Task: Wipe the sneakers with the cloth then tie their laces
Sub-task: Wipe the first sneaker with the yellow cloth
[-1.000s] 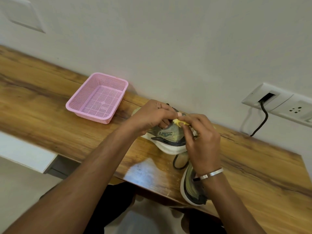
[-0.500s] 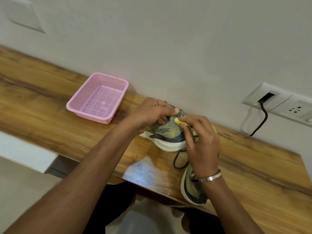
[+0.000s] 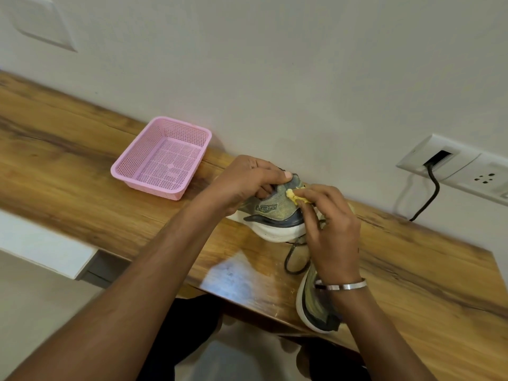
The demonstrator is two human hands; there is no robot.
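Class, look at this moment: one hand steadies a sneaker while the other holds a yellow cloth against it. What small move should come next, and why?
Probably a short stroke of the yellow cloth down the sneaker toward its white sole. The right hand pinches the cloth against the upper near the collar, the left hand grips the collar to steady it, and a dark lace lies loose on the table, so wiping seems unfinished.

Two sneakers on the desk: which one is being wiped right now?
The far olive-and-grey sneaker by the wall: the left hand steadies it while the right hand presses the yellow cloth to it. The near sneaker at the desk edge lies untouched.
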